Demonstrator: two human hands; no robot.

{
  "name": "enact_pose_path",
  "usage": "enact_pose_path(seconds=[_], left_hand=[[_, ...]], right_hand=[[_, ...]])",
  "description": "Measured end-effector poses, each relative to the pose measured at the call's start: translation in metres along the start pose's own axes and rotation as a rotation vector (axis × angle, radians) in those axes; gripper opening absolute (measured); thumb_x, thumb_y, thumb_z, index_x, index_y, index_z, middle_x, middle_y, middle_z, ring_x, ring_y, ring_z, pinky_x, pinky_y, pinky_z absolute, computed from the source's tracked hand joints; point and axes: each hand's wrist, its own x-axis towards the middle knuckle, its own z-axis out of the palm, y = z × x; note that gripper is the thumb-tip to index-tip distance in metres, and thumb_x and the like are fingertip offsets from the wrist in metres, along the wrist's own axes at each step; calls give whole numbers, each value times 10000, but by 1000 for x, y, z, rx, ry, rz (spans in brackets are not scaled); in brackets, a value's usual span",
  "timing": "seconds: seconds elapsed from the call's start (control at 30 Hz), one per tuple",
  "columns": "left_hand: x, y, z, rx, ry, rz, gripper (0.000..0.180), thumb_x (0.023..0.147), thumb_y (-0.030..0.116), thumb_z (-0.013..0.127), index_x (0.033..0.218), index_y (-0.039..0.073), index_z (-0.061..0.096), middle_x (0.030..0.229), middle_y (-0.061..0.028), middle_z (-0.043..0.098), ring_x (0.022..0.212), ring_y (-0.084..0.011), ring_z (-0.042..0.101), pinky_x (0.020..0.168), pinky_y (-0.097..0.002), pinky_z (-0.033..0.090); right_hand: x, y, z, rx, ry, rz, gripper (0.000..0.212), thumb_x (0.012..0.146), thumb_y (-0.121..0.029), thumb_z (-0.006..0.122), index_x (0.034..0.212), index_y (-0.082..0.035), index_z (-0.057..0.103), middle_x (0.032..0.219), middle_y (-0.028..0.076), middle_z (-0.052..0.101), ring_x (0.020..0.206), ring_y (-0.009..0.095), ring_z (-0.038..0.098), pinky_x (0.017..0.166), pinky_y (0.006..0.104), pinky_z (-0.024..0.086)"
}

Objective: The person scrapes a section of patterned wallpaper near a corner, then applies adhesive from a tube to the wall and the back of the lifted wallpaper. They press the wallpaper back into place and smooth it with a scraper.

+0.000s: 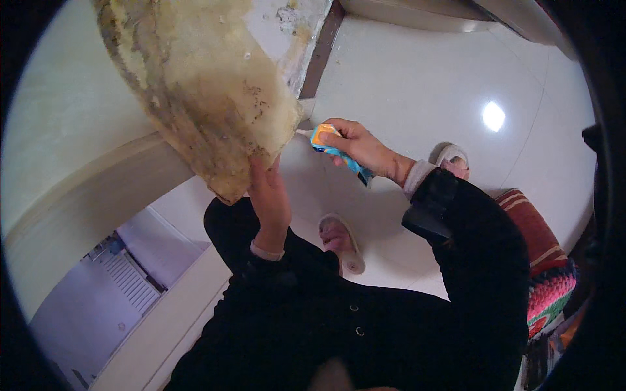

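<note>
In the head view, the right hand (349, 142) wraps its grip around a tube (345, 158), nozzle near the stained flap's (215, 98) edge, contact hard to tell; the left hand (268, 202) holds its lower end. Work seems unfinished: the flap hangs loose. Room lies over the floor (417, 72) rightward; a ledge (98, 173) bounds the left.

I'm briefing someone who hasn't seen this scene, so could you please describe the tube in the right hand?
Find the large, stained tan sheet at the upper left. Just right of its lower end, the right hand grips a tube. Its bright blue-and-orange body and narrow pale nozzle set it apart from the dull sheet.
</note>
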Motion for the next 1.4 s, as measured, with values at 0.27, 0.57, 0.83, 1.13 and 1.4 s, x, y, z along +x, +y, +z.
enact_pose_path(seconds=[0.27,0.57,0.83,1.13,1.4], left_hand=[[21,37,14,-1378,31,-310,570,1048,369,328,1522,95,169,1565,-111,239,1440,-315,241,1201,-524,142],[18,35,35,-1006,-21,-283,593,1047,400,331,1513,66,178,1534,-158,294,1421,-344,285,1192,-511,184],[25,32,36,-1180,24,-381,642,1040,446,339,1507,37,177,1531,-214,287,1413,-367,301,1193,-478,198],[26,35,38,-1194,3,-426,655,1037,469,326,1511,43,173,1532,-228,275,1415,-363,296,1201,-467,174],[26,40,37,-1203,0,-403,628,1041,448,336,1505,48,198,1516,-207,324,1411,-329,316,1199,-457,179]], right_hand=[[1,11,3,67,228,-84,295,1009,-342,516,1119,-69,539,865,-16,571,692,44,529,620,207,455],[36,44,-4,-97,638,-132,271,978,-188,517,1189,-24,473,938,107,617,784,193,619,708,339,509],[-2,119,-83,-1092,760,-175,384,792,-62,609,1165,-19,530,1092,213,582,981,409,572,838,483,473],[21,48,-2,-966,567,-665,372,709,-128,766,1010,-61,558,1006,108,592,958,324,566,833,423,434],[40,29,18,-882,602,-798,210,762,-68,706,924,-44,575,902,131,601,850,347,578,751,420,464]])
